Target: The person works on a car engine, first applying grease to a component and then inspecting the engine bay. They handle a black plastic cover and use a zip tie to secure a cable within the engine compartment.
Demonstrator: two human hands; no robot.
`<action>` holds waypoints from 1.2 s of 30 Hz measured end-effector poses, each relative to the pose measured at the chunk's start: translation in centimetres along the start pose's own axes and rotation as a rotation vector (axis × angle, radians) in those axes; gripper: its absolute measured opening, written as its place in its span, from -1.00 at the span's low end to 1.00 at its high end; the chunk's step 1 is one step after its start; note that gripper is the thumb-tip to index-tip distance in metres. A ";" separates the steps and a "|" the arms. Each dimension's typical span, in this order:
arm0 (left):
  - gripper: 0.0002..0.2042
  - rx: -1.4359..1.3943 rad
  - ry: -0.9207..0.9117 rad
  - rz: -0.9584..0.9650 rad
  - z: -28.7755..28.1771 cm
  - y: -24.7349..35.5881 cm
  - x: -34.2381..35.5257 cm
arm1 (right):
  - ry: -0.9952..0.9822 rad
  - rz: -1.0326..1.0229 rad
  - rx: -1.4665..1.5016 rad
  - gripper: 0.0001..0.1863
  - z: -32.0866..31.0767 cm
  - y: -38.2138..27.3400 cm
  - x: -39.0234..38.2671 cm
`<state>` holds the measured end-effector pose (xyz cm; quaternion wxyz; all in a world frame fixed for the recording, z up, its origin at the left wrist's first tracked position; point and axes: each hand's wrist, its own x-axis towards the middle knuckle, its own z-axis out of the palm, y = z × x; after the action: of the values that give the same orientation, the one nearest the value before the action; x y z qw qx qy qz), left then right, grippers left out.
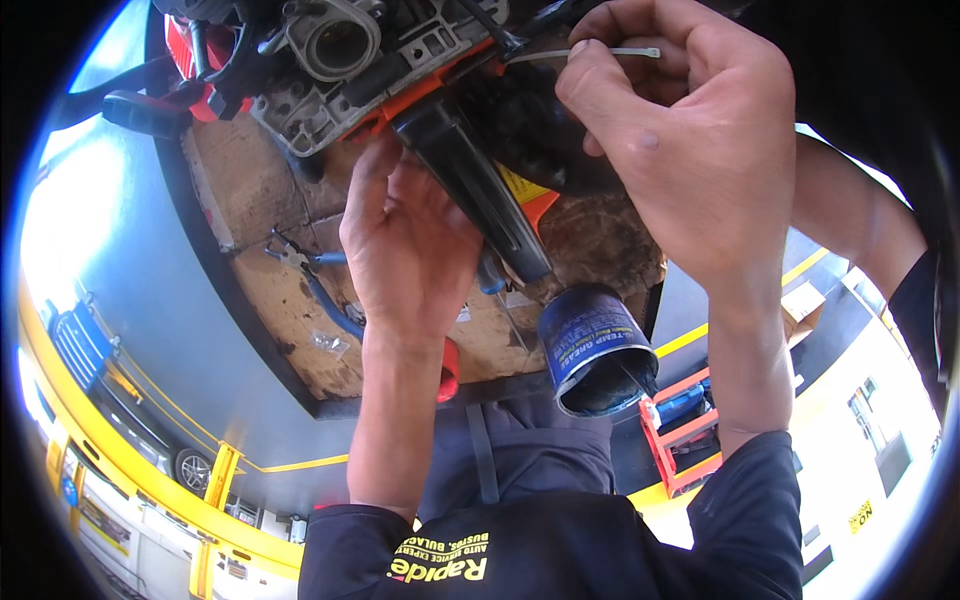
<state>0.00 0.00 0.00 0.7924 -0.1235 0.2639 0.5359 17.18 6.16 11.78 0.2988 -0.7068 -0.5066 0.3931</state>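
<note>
At top centre is a metal engine assembly (330, 50) with orange plastic (410, 95) and a long black part (470, 190) angled downward. My left hand (400, 240) is beneath the orange plastic, beside the black part, fingers curled and partly hidden; what they hold is unclear. My right hand (690, 150) pinches a thin white cable tie (630, 52) near the assembly's right side. Below the black part, an open blue grease tin (590, 330) lies tilted. Blue-handled pliers (340, 310) rest on stained cardboard (220, 180).
A screwdriver (490, 273) and red object (447, 370) lie on the cardboard. A red tool tray (680, 470) stands lower right. Another person's forearm (850, 210) reaches in from the right. A yellow lift frame (210, 480) and car (150, 440) are at lower left.
</note>
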 end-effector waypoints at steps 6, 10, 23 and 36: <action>-0.53 0.032 -0.020 0.011 -0.5 0.2 0.1 | 0.056 -0.023 -0.100 -0.87 1.6 -0.5 -0.6; -0.54 0.012 -0.019 0.001 -0.2 -0.1 -0.1 | 0.052 -0.037 -0.137 -0.86 1.4 -0.3 -0.4; -0.46 0.018 -0.029 -0.083 1.3 -0.5 -0.1 | 0.016 -0.175 0.037 -0.85 1.0 2.9 0.5; -0.44 -0.006 -0.094 -0.078 0.4 -0.6 0.2 | 0.083 -0.365 -0.117 -0.82 1.7 2.4 0.4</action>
<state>0.72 0.09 0.20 0.8238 -0.1109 0.2196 0.5107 16.95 5.85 8.78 0.3442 -0.6348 -0.6357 0.2727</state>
